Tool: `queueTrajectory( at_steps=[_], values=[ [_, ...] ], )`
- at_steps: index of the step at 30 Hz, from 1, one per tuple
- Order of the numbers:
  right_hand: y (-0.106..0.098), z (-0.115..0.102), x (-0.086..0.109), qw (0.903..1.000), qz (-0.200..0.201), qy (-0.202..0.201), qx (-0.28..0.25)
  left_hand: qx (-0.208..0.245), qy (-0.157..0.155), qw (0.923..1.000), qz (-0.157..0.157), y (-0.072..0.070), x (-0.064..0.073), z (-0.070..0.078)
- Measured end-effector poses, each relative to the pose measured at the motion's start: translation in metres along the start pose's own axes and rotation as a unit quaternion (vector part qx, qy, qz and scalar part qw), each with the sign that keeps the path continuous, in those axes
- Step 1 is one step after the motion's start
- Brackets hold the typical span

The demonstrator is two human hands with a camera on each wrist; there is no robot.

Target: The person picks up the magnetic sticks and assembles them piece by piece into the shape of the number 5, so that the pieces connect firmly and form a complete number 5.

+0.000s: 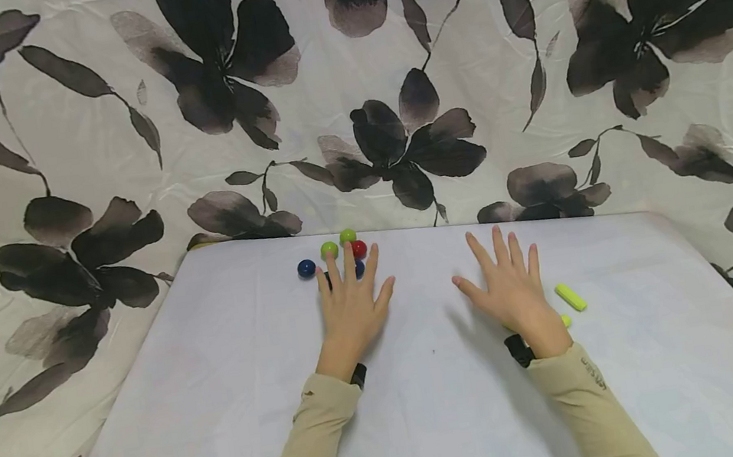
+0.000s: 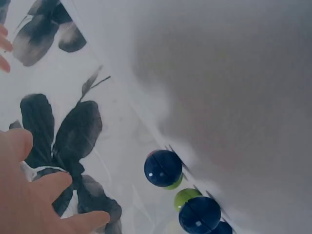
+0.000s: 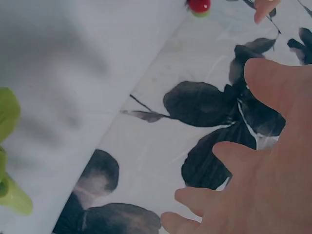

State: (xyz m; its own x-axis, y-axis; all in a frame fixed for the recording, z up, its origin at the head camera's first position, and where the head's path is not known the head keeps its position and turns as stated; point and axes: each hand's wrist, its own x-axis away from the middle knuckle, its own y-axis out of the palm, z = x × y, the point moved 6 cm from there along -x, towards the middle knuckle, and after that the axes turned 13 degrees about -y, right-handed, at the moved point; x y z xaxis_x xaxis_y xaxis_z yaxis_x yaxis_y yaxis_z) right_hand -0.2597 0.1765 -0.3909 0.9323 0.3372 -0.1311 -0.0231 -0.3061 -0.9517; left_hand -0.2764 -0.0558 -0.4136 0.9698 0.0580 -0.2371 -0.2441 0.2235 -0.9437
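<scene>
My left hand [image 1: 353,319] is held over the white table with its fingers spread and nothing in them. Just beyond its fingertips sits a loose cluster of small shiny balls: a dark blue ball [image 1: 306,269] at the left, two green balls [image 1: 348,236] and a red ball [image 1: 359,249]. More blue shows between the fingers, partly covered by them; the left wrist view has blue balls [image 2: 163,168] at its lower middle. My right hand [image 1: 513,294] is likewise spread and holds nothing. Beside it lies a yellow-green stick [image 1: 570,297], with another yellow-green piece [image 1: 565,320] partly hidden behind the wrist.
A white cloth covers the table [image 1: 433,420], whose far edge runs just behind the balls. Behind it hangs a pale curtain [image 1: 301,152] with dark flowers. In the right wrist view, yellow-green pieces [image 3: 17,197] stand at the left edge.
</scene>
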Motion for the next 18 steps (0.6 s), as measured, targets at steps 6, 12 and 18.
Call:
queueTrajectory(
  at_steps=[6,12,18],
  values=[
    [-0.011,-0.002,-0.003,0.9999,0.005,0.000,-0.013,0.018,0.018,0.9982,0.054,-0.012,-0.004,-0.002],
    [-0.026,-0.007,-0.004,0.9968,0.066,-0.022,-0.039,0.070,0.033,0.9928,0.092,-0.026,-0.009,-0.011],
    [-0.038,-0.007,-0.004,0.9793,0.164,-0.064,-0.100,0.174,0.002,0.9813,0.082,-0.031,-0.014,-0.031]
  ],
)
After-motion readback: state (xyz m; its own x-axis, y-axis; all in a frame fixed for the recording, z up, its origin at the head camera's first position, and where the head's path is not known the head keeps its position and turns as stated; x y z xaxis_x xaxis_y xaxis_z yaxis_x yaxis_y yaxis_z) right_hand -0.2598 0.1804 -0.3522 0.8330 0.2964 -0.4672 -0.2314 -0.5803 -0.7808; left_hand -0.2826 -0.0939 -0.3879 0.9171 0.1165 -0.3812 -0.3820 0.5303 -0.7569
